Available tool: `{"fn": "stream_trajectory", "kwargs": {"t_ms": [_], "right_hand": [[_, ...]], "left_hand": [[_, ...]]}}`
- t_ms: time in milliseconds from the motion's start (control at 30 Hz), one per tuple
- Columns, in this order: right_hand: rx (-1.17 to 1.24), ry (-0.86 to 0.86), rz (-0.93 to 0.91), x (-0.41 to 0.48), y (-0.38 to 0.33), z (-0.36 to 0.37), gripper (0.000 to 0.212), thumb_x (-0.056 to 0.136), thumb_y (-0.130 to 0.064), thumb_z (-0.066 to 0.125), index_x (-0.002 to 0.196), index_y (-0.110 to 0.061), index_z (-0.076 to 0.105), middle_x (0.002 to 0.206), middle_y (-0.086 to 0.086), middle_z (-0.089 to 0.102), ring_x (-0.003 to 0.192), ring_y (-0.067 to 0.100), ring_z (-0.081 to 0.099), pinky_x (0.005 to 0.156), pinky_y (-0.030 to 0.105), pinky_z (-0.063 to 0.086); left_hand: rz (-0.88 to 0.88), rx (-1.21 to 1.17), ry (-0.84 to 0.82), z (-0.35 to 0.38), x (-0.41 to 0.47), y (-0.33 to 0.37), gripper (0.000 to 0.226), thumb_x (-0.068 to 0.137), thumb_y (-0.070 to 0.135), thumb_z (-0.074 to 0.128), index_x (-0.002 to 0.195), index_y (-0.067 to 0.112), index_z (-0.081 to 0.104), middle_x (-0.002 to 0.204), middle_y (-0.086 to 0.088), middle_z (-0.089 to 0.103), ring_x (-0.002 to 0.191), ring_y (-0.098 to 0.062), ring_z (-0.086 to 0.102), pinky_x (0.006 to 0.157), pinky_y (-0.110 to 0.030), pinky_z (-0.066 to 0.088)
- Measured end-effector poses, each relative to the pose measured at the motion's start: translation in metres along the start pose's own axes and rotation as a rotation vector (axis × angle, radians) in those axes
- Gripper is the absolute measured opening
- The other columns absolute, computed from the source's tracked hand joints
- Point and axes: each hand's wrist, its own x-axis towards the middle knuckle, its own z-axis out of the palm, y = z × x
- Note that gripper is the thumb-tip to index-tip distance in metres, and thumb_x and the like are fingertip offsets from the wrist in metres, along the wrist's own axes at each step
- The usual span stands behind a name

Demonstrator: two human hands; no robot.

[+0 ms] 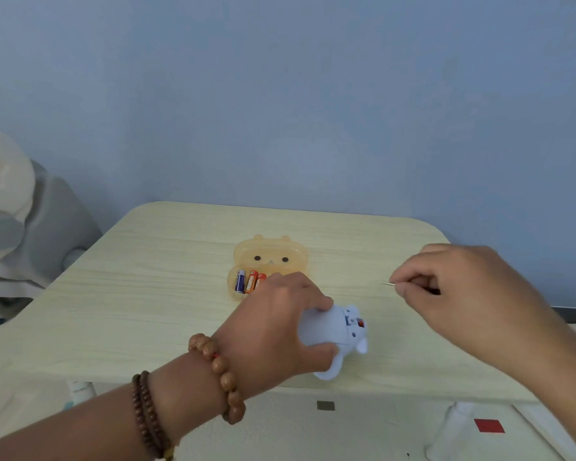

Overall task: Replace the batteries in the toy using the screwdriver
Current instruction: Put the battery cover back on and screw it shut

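On the pale wood-grain table (pixel 147 294), near its front edge, I see a small light blue toy (pixel 338 331) lying on its side. My left hand (pixel 280 324) is wrapped around the toy's body, fingers curled over the top and thumb underneath, pinning it to the table. At the toy's uncovered end a small opening shows a bit of orange-red inside. My right hand (pixel 453 294) hovers above the table, up and to the right of the toy and apart from it, fingers pressed together in a pinch on a thin metal screwdriver (pixel 387 284); only its fine tip pokes out to the left of the fingertips. Just behind the toy, partly hidden by my left hand, sits an open orange see-through case (pixel 270 257) with a bear face on its lid. Batteries (pixel 248 281) lie side by side in its lower half, one blue and two orange. Wooden bead bracelets (pixel 220 367) circle my left wrist.
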Motion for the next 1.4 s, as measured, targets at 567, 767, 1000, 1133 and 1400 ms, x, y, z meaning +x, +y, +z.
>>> {"fn": "stream_trajectory", "kwargs": {"t_ms": [567, 767, 1000, 1133, 1400], "right_hand": [[0.155, 0.178, 0.302, -0.014, 0.049, 0.093, 0.006, 0.086, -0.019, 0.074, 0.088, -0.024, 0.077, 0.068, -0.007, 0.061, 0.069, 0.023, 0.061, 0.066, 0.038, 0.052], [0.132, 0.224, 0.278, -0.019, 0.047, 0.099, 0.005, 0.085, -0.015, 0.075, 0.083, -0.02, 0.077, 0.072, -0.005, 0.057, 0.066, 0.024, 0.059, 0.063, 0.036, 0.051], [0.189, 0.202, 0.289, -0.017, 0.045, 0.088, 0.015, 0.086, -0.027, 0.074, 0.098, -0.02, 0.077, 0.088, -0.005, 0.059, 0.077, 0.017, 0.061, 0.071, 0.032, 0.046], [0.6, 0.011, 0.023, -0.025, 0.017, 0.052, 0.048, 0.077, -0.053, 0.076, 0.121, -0.046, 0.062, 0.128, -0.022, 0.056, 0.113, -0.003, 0.058, 0.085, 0.011, 0.048], [0.604, -0.379, -0.124, -0.017, -0.002, 0.06, 0.088, 0.05, -0.056, 0.091, 0.13, -0.051, 0.054, 0.128, -0.027, 0.051, 0.113, -0.002, 0.06, 0.094, 0.03, 0.056]], "left_hand": [[0.01, -0.008, -0.01, 0.0, -0.001, -0.004, 0.057, 0.075, 0.052, 0.071, 0.127, 0.03, 0.063, 0.122, 0.017, 0.059, 0.111, -0.006, 0.052, 0.096, -0.029, 0.046], [0.02, 0.006, -0.013, 0.001, 0.0, -0.004, 0.054, 0.079, 0.049, 0.072, 0.128, 0.031, 0.061, 0.123, 0.019, 0.057, 0.114, -0.005, 0.05, 0.098, -0.028, 0.044], [0.028, -0.002, -0.01, 0.0, -0.003, -0.005, 0.054, 0.079, 0.05, 0.072, 0.128, 0.031, 0.061, 0.123, 0.019, 0.057, 0.114, -0.005, 0.05, 0.099, -0.027, 0.043], [0.05, 0.003, 0.008, 0.002, -0.003, -0.007, 0.053, 0.079, 0.049, 0.072, 0.128, 0.03, 0.061, 0.124, 0.018, 0.057, 0.115, -0.006, 0.049, 0.1, -0.026, 0.042], [0.09, -0.106, -0.002, 0.009, -0.006, -0.013, 0.057, 0.078, 0.057, 0.071, 0.13, 0.04, 0.055, 0.122, 0.026, 0.046, 0.115, 0.004, 0.046, 0.097, -0.019, 0.042]]}}
